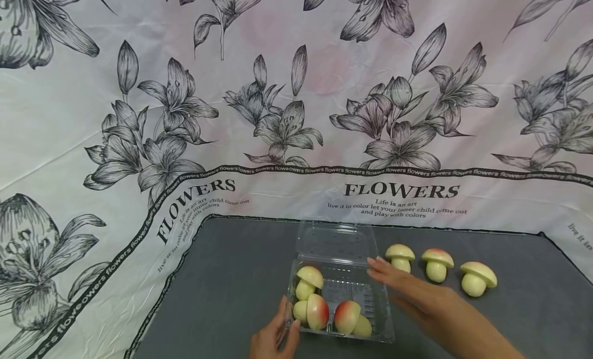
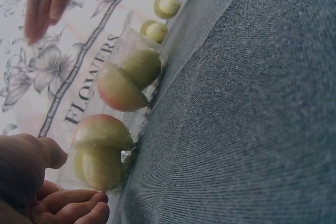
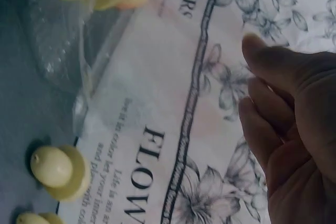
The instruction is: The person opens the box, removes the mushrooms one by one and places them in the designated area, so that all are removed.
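Observation:
A clear plastic clamshell box [image 1: 385, 334] stands on the dark table with its lid [image 1: 335, 240] tipped back. Inside it lie three toy mushrooms with pale stems and red-tinged caps: one at the left [image 1: 308, 282], one at front left [image 1: 317, 311] and one at front right [image 1: 346, 317]. My left hand [image 1: 276, 334] grips the box's front left corner, thumb at the front and fingers along the side. Over the box's right side hovers my right hand [image 1: 423, 294], fingers extended and holding nothing; the right wrist view shows the same empty hand [image 3: 289, 114].
To the right of the box, three more mushrooms stand in a row on the table: one near the lid [image 1: 400, 256], a middle one [image 1: 437, 264] and a right one [image 1: 478, 277]. A flower-printed cloth [image 1: 287, 194] hangs behind the dark tabletop [image 1: 222, 282].

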The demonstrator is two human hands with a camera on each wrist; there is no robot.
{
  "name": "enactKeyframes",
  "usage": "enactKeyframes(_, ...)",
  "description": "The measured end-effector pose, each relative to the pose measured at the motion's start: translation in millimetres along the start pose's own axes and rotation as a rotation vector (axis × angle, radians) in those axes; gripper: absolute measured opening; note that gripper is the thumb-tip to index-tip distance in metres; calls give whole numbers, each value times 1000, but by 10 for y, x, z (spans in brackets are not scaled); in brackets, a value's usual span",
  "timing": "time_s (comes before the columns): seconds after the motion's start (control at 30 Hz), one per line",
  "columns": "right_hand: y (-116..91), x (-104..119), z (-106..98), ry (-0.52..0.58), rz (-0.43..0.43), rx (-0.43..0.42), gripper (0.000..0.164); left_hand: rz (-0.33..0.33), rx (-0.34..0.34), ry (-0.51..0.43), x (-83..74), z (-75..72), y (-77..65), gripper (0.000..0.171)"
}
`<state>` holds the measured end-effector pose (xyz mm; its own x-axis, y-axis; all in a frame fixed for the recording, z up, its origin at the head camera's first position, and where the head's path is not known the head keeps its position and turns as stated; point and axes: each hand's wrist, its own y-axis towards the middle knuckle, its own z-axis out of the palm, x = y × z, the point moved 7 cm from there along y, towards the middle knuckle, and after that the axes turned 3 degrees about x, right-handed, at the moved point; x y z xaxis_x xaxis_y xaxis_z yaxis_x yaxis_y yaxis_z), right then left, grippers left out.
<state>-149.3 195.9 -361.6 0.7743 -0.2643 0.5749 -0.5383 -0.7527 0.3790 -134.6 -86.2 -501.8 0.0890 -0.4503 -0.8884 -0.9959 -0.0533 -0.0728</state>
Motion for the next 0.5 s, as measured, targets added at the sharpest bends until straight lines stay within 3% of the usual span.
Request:
enactKeyframes(0.03,8,-24,62,76,34,39,77,0,2,0,0,3,-1,72)
enactKeyframes(0.13,34,-75,238,125,102,124,82,-5,1,0,5,5,2,70)
enactKeyframes(0.23,67,-129,387,84,151,173,77,-3,9,-11,8,2,14,70)
enactKeyframes(0.33,101,-188,497,34,141,200,78,-1,20,-23,34,9,35,73)
enactKeyframes(0.43,101,-296,603,107,224,262,82,18,9,-11,86,30,55,74)
enactKeyframes(0.5,91,-372,674,193,308,306,77,29,-11,15,135,53,69,73)
